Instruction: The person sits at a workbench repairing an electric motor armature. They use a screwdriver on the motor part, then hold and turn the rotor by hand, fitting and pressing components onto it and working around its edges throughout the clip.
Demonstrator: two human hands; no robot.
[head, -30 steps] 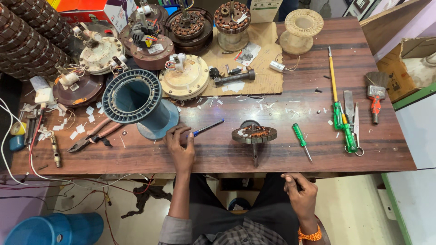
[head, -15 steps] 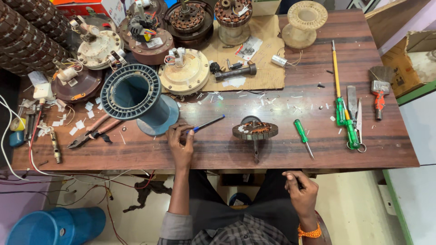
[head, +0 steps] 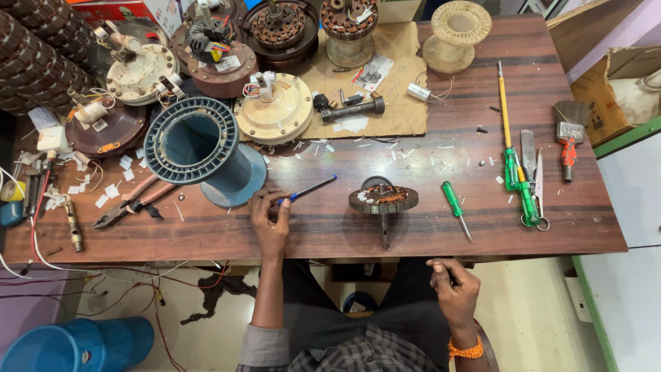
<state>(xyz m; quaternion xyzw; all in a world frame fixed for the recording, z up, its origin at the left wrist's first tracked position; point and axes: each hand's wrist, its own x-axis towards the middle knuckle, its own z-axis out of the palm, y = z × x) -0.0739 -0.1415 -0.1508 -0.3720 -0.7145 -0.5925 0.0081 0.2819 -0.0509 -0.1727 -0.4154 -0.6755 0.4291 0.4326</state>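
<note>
My left hand (head: 270,219) rests on the wooden workbench (head: 330,227) and grips a blue pen (head: 311,187) that points up and to the right. Just left of it lies a large blue plastic spool (head: 203,153) on its side. A round wound motor stator (head: 383,199) stands on a small stand to the right of the pen. My right hand (head: 454,289) hangs below the bench's front edge, over my lap, its fingers curled with something thin and dark pinched between them; what it is stays unclear.
A green screwdriver (head: 455,209) lies right of the stator. Farther right are a long yellow-and-green tool (head: 510,141), scissors (head: 538,186) and a brush (head: 568,134). Pliers (head: 131,203) lie left. Fan motor parts (head: 275,107) and a cream reel (head: 457,34) crowd the back.
The view has shifted slightly. My left hand and the pen stay in place on the bench; my right hand stays below the bench edge.
</note>
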